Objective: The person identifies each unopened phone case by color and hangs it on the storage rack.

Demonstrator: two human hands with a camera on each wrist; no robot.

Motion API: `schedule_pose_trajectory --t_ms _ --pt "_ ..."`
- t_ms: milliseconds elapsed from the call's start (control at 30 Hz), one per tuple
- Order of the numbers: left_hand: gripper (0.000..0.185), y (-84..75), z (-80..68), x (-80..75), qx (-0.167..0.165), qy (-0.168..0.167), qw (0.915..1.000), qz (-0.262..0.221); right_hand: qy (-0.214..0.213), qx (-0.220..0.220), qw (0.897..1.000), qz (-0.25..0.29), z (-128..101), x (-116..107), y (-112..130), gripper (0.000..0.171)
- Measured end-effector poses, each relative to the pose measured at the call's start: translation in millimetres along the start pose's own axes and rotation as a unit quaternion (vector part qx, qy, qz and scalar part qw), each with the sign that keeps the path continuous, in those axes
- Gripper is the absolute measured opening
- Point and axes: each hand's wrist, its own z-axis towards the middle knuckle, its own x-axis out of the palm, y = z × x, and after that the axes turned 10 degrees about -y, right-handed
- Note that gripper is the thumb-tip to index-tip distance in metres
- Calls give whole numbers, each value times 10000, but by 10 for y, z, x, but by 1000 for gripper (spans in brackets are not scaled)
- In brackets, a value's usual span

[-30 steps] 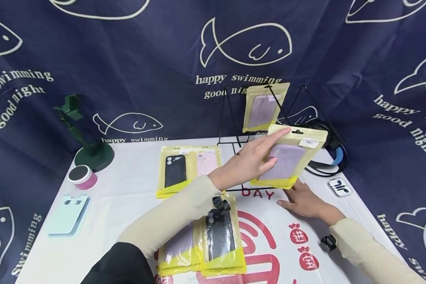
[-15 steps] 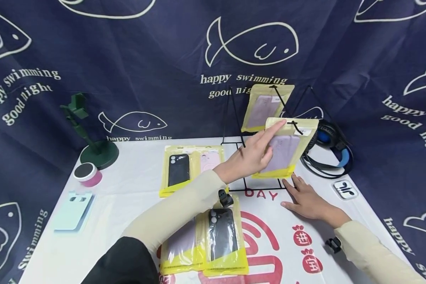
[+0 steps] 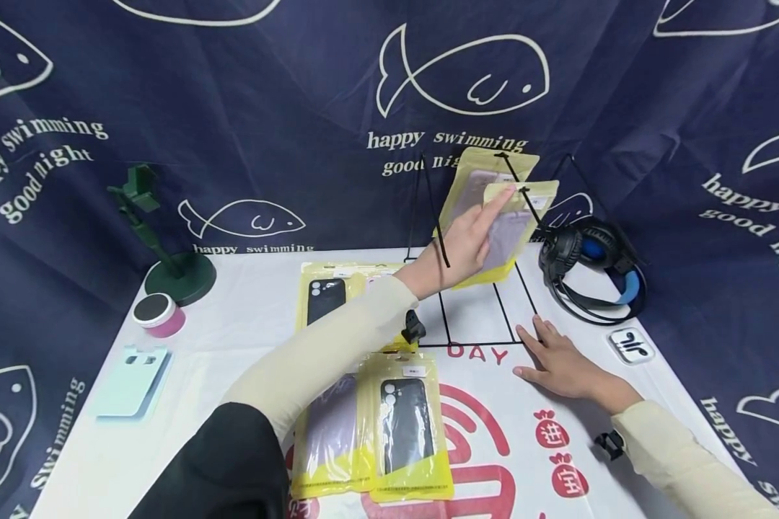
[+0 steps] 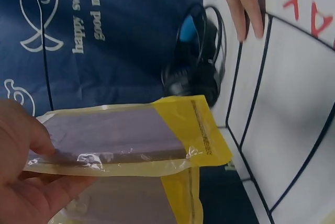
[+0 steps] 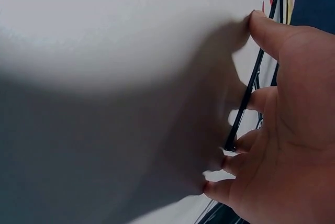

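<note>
1. Nearest the person, two yellow-edged clear plastic packets with phone cases inside (image 3: 373, 432) lie side by side on the white printed table cover (image 3: 247, 339), untouched.
2. The right hand (image 3: 558, 360) lies flat on the cover, fingers straight and slightly spread, their tips at the front rail of the black wire display rack (image 3: 487, 303) (the right wrist view shows the fingertips against that rail).
3. The left hand (image 3: 464, 241) holds a yellow-edged clear packet with a lilac phone case (image 3: 509, 231) up in the air, thumb in front and fingers behind pinching it. The packet's top sits right at the rack's front hook, just ahead of a second lilac-case packet (image 3: 477, 180) already hanging there.
4. Judged from this, the step in hand is hanging the packet. The next move would call for lining its hang-hole up with the hook tip and sliding it on, while the other hand steadies the rack's base. Whether the hole has caught the hook cannot be told.
5. Since a second ago the held packet has risen from low over the rack's base, near the right hand, to hook height and farther back. The right hand has stayed put.
6. Beyond lie black-and-blue headphones (image 3: 591, 270) against the navy fish-print cloth backdrop (image 3: 234, 108).
</note>
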Motion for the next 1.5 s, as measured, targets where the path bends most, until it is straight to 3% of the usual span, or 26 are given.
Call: schedule_pose_trajectory --t_ms 233,533,1000,1267,1500 --pt "71 198 104 -7 -307 112 9990 297 57 74 10000 5 13 15 2 90" --pt "74 391 247 9 -664 -4 9970 393 -31 -13 10000 25 7 39 8 90" --pt "81 391 291 -27 -826 -127 9897 1163 -56 -22 10000 24 12 26 -2 90" --pt "89 487 162 -76 -1192 -218 9865 1101 -84 -25 10000 31 20 13 -8 91" --pt "89 664 -200 -96 -1526 -52 9869 514 -87 -8 9999 -60 26 23 -29 91"
